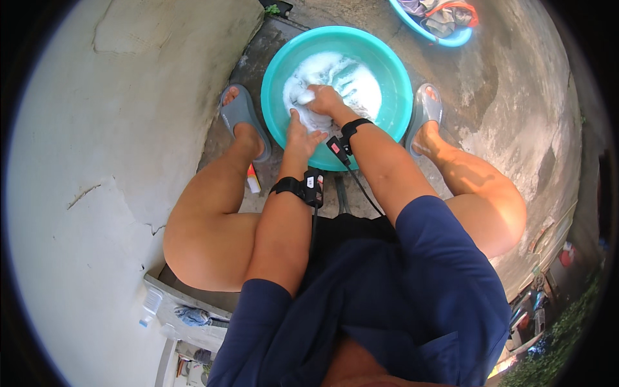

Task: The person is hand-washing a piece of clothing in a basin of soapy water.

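A round turquoise plastic basin [392, 121] sits on the ground between my feet. White suds [360, 89] cover the water in it. My right hand [325, 100] is curled in the suds left of the basin's middle, a white foamy lump [305, 97] at its fingers. Foam hides whether it grips anything beneath. Closer to me, my left hand [301, 137] reaches over the near side of the basin with thumb and fingers spread. Its fingertips touch the edge of the foam, and nothing shows in its grasp.
A blue basin [457, 39] of clothes [442, 18] stands at the upper right. Grey slides [246, 121] on my feet flank the turquoise basin. A pale wall [121, 145] rises at left. A small red, white and yellow item [253, 179] lies behind my left foot. Cables run from both wrist straps.
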`<state>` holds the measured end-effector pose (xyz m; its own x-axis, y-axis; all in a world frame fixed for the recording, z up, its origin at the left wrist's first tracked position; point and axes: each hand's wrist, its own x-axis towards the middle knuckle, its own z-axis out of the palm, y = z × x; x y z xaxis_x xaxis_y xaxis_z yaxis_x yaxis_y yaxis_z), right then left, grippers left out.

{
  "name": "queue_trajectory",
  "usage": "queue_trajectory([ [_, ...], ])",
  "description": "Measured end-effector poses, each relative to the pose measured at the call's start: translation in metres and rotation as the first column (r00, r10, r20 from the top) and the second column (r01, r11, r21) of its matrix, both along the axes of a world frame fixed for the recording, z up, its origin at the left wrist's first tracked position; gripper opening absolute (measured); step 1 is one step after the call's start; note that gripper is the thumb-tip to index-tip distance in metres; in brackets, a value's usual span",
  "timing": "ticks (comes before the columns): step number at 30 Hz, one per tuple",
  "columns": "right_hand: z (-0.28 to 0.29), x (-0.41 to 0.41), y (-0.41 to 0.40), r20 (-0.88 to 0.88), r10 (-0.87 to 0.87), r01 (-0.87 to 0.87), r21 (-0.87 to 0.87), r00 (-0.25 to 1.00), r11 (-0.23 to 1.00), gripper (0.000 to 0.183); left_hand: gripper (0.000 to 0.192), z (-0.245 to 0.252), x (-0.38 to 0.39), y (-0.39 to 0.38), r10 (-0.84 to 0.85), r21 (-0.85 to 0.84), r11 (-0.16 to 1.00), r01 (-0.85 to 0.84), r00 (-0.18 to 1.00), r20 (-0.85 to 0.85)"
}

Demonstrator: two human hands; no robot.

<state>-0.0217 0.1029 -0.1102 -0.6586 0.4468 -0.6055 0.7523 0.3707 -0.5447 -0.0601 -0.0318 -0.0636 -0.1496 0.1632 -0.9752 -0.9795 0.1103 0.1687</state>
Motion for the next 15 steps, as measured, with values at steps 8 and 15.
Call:
queue_trajectory([
  [8,0.137,-0.006,-0.071,-0.536,-0.225,0.204,-0.098,0.814,0.974,0.047,0.040,-0.014,-0.048,-0.016,0.213,0.645,0.749,-0.150,0.977,-0.020],
  [15,0.129,0.050,0.012,-0.444,-0.579,0.668,0.061,0.684,0.742,0.046,0.040,0.071,0.031,0.066,0.204,0.688,0.714,-0.132,0.979,-0.025],
])
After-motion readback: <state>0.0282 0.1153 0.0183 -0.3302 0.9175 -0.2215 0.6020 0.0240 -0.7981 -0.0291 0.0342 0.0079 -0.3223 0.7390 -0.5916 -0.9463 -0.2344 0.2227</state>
